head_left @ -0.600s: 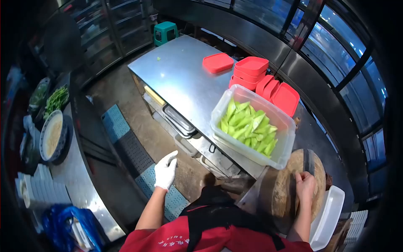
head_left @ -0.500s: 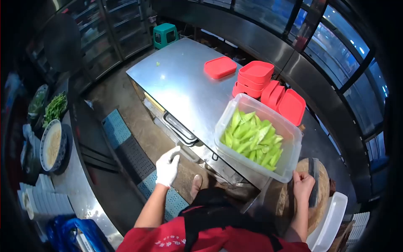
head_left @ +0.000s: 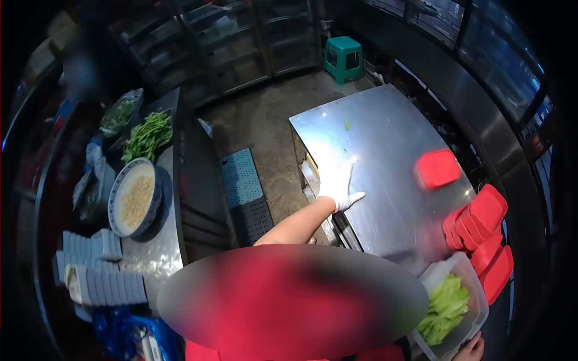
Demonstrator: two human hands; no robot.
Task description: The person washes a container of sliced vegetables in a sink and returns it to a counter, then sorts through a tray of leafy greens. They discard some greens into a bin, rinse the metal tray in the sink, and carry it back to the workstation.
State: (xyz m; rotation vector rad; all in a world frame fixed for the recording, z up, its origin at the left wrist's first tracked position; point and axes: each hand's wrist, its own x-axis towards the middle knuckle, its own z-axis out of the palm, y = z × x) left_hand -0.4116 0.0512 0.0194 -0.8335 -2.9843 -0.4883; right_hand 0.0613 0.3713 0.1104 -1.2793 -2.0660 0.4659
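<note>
My left hand point(head_left: 337, 188), in a white glove, reaches over the near-left edge of the steel table point(head_left: 397, 138). Its fingers are spread, partly washed out by glare, and hold nothing. At the lower right, my bare right hand point(head_left: 471, 350) has its fingers curled at the near corner of a clear plastic tub point(head_left: 478, 301); the frame's bottom cuts off part of this hand. Cut green vegetable pieces point(head_left: 445, 308) lie in the tub. Just beyond it are stacked red plastic containers point(head_left: 481, 213) and red lids point(head_left: 498, 277).
Another red container point(head_left: 438, 168) sits farther back on the table. On the left counter are a patterned bowl point(head_left: 135, 201), leafy greens point(head_left: 149, 135) and stacked white dishes point(head_left: 108, 283). A green stool point(head_left: 343, 59) stands behind the table, a perforated mat point(head_left: 242, 174) on the floor.
The view has swung left, so the table and tub appear farther right. My left hand has moved from beside the table to over its edge, with fingers spreading. My right hand stays by the tub's corner.
</note>
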